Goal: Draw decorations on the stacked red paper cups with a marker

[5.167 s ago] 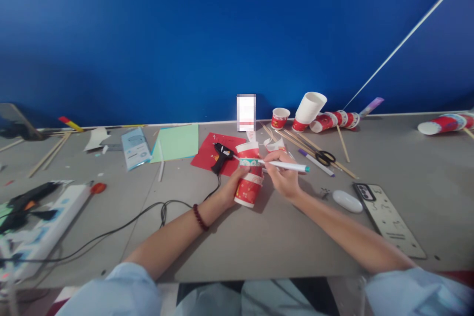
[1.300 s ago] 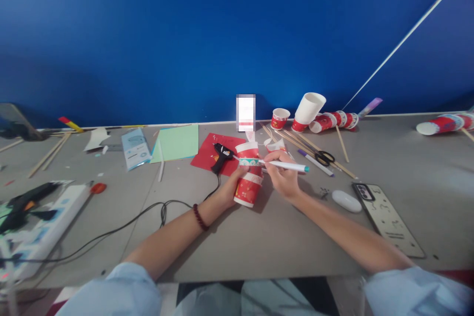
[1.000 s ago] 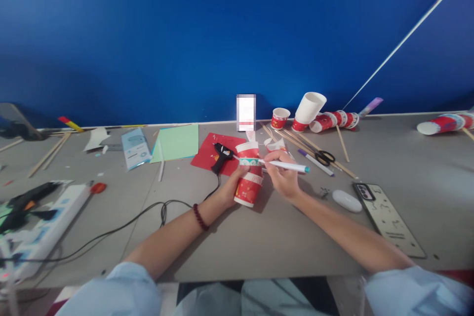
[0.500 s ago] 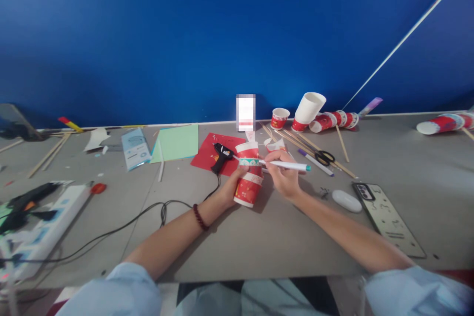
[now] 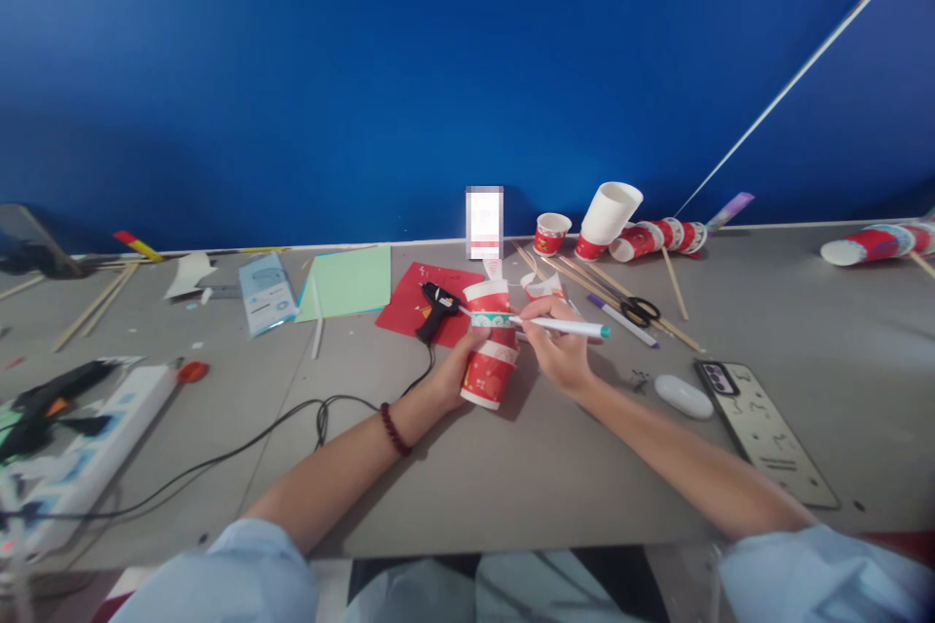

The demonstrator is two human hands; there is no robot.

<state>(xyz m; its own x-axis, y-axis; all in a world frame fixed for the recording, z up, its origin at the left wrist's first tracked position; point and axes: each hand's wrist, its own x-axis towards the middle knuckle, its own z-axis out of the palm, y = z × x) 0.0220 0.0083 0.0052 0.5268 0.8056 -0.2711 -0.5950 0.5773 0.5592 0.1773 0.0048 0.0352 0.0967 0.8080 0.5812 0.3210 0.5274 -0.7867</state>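
My left hand (image 5: pixel 451 368) is wrapped round the side of a red and white paper cup (image 5: pixel 491 346) that stands on the grey table (image 5: pixel 453 477). My right hand (image 5: pixel 559 350) is closed on a white pen with a teal end (image 5: pixel 566 327). The pen lies level, and its tip meets the teal band near the cup's top. A black glue gun (image 5: pixel 436 308) rests on a red paper sheet (image 5: pixel 409 310) just left of the cup.
Behind lie a green sheet (image 5: pixel 351 280), scissors (image 5: pixel 641 311), wooden sticks (image 5: pixel 676 284), a purple-tipped marker (image 5: pixel 620 319) and several paper cups (image 5: pixel 612 214). To the right are a white case (image 5: pixel 684 396) and a phone (image 5: pixel 764 428). A power strip (image 5: pixel 94 453) sits left, the gun's cable (image 5: pixel 241 448) beside it.
Nothing has visibly changed beyond a slight wobble of the pen; both hands stay on the cup and the pen.
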